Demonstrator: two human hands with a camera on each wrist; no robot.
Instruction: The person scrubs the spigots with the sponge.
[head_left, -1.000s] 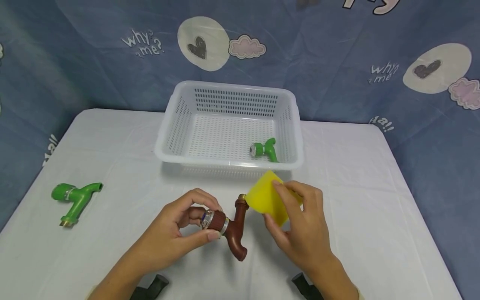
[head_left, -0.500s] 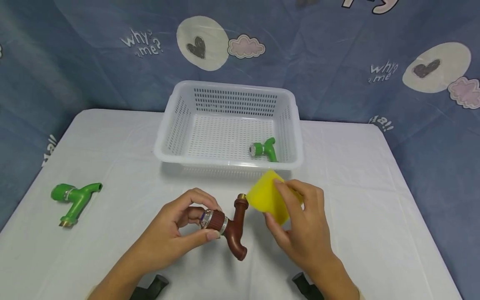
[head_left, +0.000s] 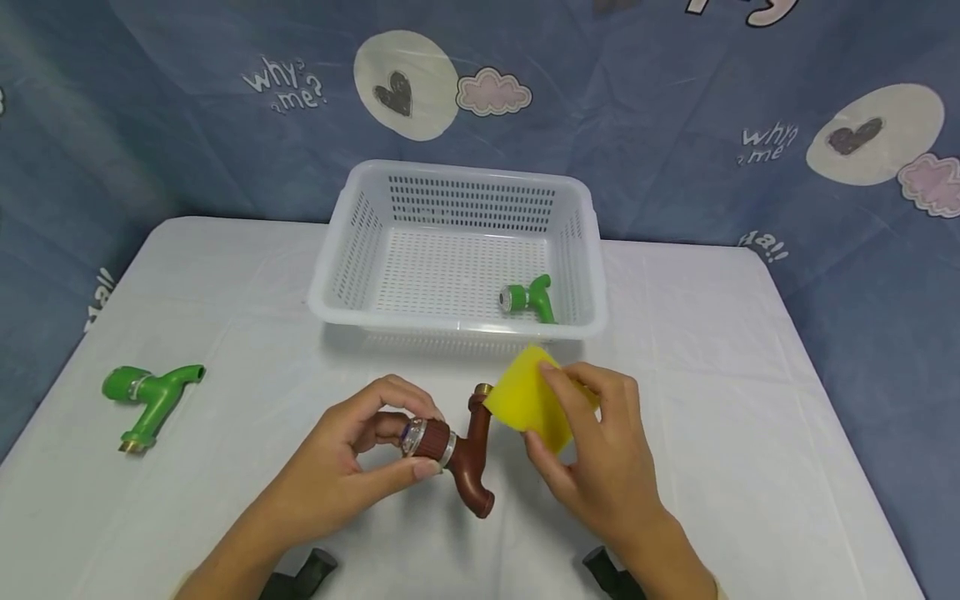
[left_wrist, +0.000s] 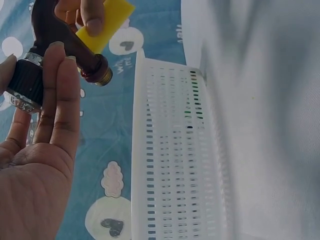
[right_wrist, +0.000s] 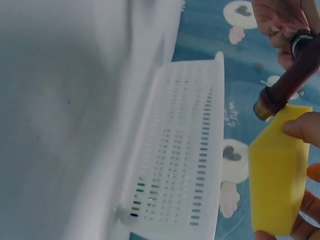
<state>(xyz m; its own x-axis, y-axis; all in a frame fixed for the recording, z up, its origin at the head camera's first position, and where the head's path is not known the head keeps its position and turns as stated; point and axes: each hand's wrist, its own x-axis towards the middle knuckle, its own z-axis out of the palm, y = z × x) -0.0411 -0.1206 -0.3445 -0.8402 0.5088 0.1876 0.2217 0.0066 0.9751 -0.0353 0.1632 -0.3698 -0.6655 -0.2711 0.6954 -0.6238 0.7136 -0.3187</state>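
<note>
My left hand point(head_left: 341, 471) grips a brown faucet point(head_left: 471, 460) by its ribbed knob, thumb in front and fingers behind. The spout curves down toward me, and the brass threaded end points away. A yellow sponge point(head_left: 528, 402) is pinched between the thumb and fingers of my right hand point(head_left: 609, 446). One corner of it lies against the pipe just below the threads. In the left wrist view the brass thread point(left_wrist: 104, 77) shows bare, with the sponge point(left_wrist: 107, 22) behind the pipe. The right wrist view has the sponge point(right_wrist: 277, 175) right beside the faucet's threaded end point(right_wrist: 265, 107).
Beyond the hands stands a white perforated basket point(head_left: 457, 321) with a small green faucet point(head_left: 531, 300) inside. Another green faucet point(head_left: 153, 404) lies on the white tablecloth point(head_left: 247, 333) at left. Black objects point(head_left: 613, 575) poke in along the front edge. A printed blue curtain point(head_left: 637, 125) hangs behind.
My right hand has shifted the sponge slightly left, so its corner now overlaps the pipe near the threads. The left hand and the brown faucet stay nearly where they were.
</note>
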